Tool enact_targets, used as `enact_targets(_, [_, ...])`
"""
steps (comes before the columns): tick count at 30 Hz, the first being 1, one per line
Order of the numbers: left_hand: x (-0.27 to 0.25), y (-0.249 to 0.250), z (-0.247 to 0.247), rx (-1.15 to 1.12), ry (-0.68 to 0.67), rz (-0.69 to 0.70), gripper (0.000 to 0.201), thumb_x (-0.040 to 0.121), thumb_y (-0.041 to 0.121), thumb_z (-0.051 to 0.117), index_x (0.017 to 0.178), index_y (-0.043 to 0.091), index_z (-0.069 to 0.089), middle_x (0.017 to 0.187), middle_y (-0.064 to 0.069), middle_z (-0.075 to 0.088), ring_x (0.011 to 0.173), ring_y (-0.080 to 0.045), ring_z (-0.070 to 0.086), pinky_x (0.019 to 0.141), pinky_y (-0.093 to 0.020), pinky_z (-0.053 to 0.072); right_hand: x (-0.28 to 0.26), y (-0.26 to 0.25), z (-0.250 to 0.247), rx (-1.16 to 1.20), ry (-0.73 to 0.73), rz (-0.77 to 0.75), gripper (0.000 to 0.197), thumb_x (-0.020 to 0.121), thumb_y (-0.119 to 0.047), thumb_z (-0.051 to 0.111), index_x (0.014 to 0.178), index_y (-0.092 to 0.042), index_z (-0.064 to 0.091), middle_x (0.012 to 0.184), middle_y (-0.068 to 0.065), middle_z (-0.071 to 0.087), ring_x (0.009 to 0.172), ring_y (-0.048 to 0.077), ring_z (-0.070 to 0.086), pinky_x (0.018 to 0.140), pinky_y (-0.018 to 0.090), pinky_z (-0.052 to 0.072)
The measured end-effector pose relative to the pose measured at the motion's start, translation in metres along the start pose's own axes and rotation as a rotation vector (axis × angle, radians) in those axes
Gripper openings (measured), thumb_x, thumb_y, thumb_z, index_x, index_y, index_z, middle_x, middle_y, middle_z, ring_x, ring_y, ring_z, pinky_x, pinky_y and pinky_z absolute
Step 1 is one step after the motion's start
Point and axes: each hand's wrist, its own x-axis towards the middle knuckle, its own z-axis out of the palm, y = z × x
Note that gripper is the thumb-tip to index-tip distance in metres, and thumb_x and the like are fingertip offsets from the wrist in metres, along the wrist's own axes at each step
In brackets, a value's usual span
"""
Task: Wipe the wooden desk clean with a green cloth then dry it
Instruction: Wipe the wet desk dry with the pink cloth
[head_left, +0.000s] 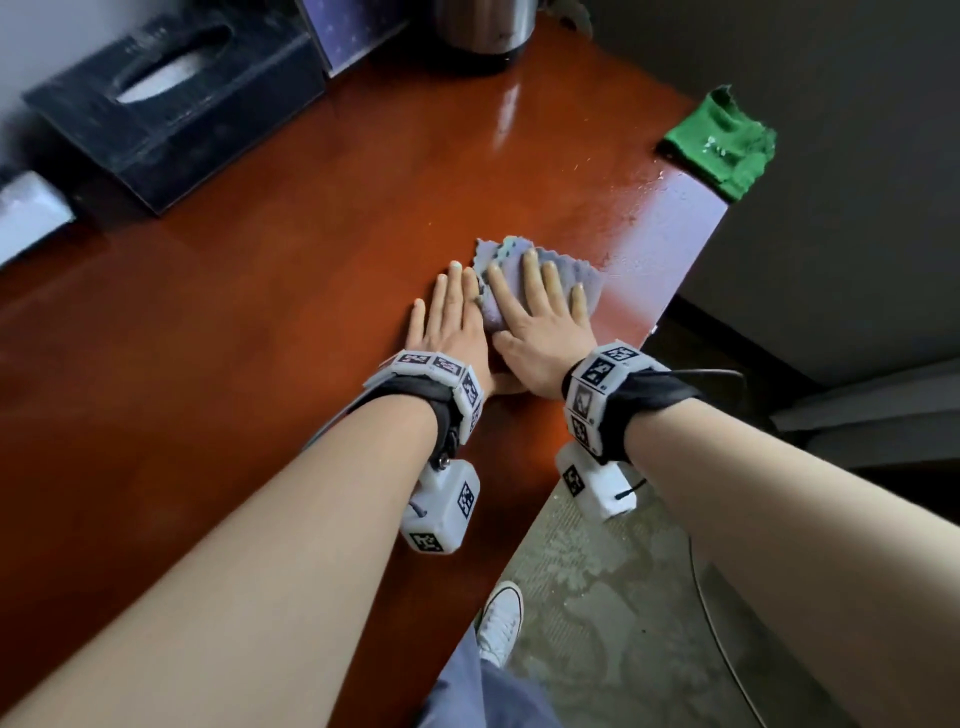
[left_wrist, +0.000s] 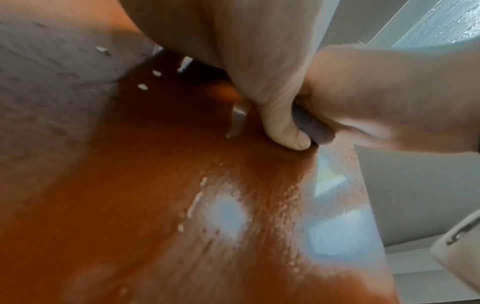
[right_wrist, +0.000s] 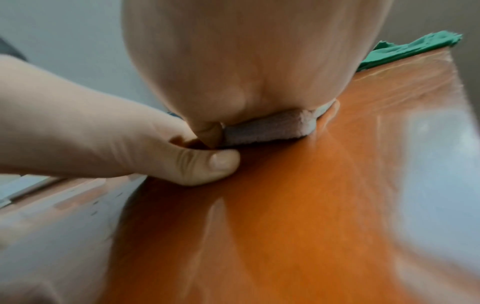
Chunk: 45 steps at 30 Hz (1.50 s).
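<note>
A folded grey-purple cloth (head_left: 511, 260) lies on the reddish wooden desk (head_left: 260, 312) near its right edge. My right hand (head_left: 540, 306) presses flat on it with straight, spread fingers. My left hand (head_left: 447, 317) lies flat on the desk just left of the cloth. Its thumb (left_wrist: 285, 133) rests against the cloth's near edge (left_wrist: 314, 127). In the right wrist view my right palm (right_wrist: 246, 61) covers the cloth (right_wrist: 267, 129), and the left thumb (right_wrist: 210, 166) sits beside it. The green cloth (head_left: 719, 145) lies crumpled at the desk's far right corner (right_wrist: 405, 51), apart from both hands.
Water droplets (head_left: 639, 208) shine on the desk between the hands and the green cloth. A black tissue box (head_left: 176, 104), a patterned box (head_left: 353, 26) and a metal kettle (head_left: 485, 26) stand along the back. Carpet (head_left: 597, 571) and my white shoe (head_left: 498, 618) lie beyond the right edge.
</note>
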Motion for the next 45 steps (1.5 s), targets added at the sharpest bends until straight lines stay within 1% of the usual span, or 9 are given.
enact_targets(5, [0.000,0.000,-0.001,0.042,-0.018,0.009,0.136,0.067,0.084,0.056,0.153,0.012,-0.021,0.160,-0.003,-0.028,0.149,-0.016,-0.021,0.121,-0.039,-0.008,0.003,0.029,-0.014,0.058,-0.032,-0.007,0.067,0.096,-0.032,0.031,0.151,-0.042,-0.006,0.160,-0.001,-0.019,0.147,0.021,-0.017,0.118,0.047,-0.009])
enact_targets(14, [0.000,-0.002,-0.002,0.079,-0.060,0.020,0.133,0.071,0.085,0.050,0.151,0.011,-0.026,0.158,-0.004,-0.032,0.147,-0.018,-0.025,0.121,-0.042,-0.010,0.011,0.072,-0.026,0.112,0.085,0.347,0.069,0.094,-0.032,0.033,0.153,-0.037,-0.004,0.160,0.005,-0.018,0.148,0.026,-0.015,0.118,0.050,-0.008])
enact_targets(22, [-0.001,-0.001,-0.001,0.046,-0.029,0.015,0.136,0.067,0.084,0.055,0.153,0.011,-0.022,0.160,-0.004,-0.028,0.149,-0.018,-0.021,0.121,-0.041,-0.009,-0.017,0.028,-0.008,0.023,0.059,0.072,0.069,0.096,-0.034,0.036,0.153,-0.034,-0.002,0.161,0.009,-0.015,0.148,0.030,-0.012,0.118,0.053,-0.005])
enact_targets(26, [-0.007,0.008,-0.019,-0.012,-0.072,-0.023,0.135,0.069,0.068,0.073,0.155,0.012,-0.015,0.162,-0.004,-0.022,0.151,-0.019,-0.013,0.123,-0.044,0.000,-0.036,0.020,-0.030,0.340,-0.052,0.024,0.054,0.100,-0.021,0.039,0.152,-0.028,0.026,0.162,0.005,0.006,0.149,0.025,0.002,0.119,0.046,-0.001])
enact_targets(30, [-0.021,0.022,-0.050,-0.186,-0.164,-0.033,0.132,0.069,0.039,0.087,0.154,0.032,-0.014,0.164,-0.003,-0.015,0.149,-0.031,0.017,0.119,-0.049,0.022,-0.051,0.021,-0.069,1.065,0.058,0.249,0.034,0.078,-0.021,0.056,0.106,-0.007,0.069,0.111,0.008,0.068,0.108,0.023,0.059,0.103,0.033,0.038])
enact_targets(32, [-0.028,0.031,-0.066,-0.368,-0.165,0.003,0.128,0.063,0.030,0.089,0.155,0.039,0.001,0.165,-0.007,-0.005,0.147,-0.028,0.024,0.116,-0.044,0.029,-0.061,0.021,-0.086,1.274,0.111,0.409,0.020,0.074,-0.022,0.056,0.080,-0.004,0.066,0.076,0.007,0.067,0.077,0.024,0.060,0.078,0.032,0.044])
enact_targets(35, [-0.032,0.040,-0.088,-0.647,-0.183,0.057,0.082,0.054,0.028,0.087,0.130,0.023,0.056,0.132,-0.010,0.059,0.123,-0.026,0.055,0.098,-0.035,0.048,-0.075,0.022,-0.107,1.428,0.038,0.593,0.020,0.082,-0.019,0.058,0.064,-0.013,0.057,0.054,0.006,0.059,0.051,0.023,0.054,0.057,0.027,0.042])
enact_targets(40, [-0.021,0.040,-0.106,-0.732,-0.192,0.013,0.029,0.080,0.025,0.080,0.102,0.009,0.068,0.087,-0.003,0.067,0.077,-0.018,0.062,0.060,-0.024,0.047,-0.070,0.036,-0.117,1.258,0.165,0.510,0.027,0.080,-0.015,0.065,0.053,-0.016,0.067,0.063,-0.002,0.063,0.070,0.022,0.058,0.074,0.031,0.045])
enact_targets(45, [-0.008,0.034,-0.078,-0.571,-0.179,-0.107,0.039,0.084,0.031,0.075,0.110,0.006,0.060,0.111,-0.012,0.065,0.100,-0.030,0.062,0.086,-0.035,0.052,-0.062,0.047,-0.083,0.764,0.180,0.504,0.020,0.078,-0.018,0.063,0.094,-0.025,0.071,0.097,0.000,0.069,0.096,0.020,0.062,0.079,0.026,0.049])
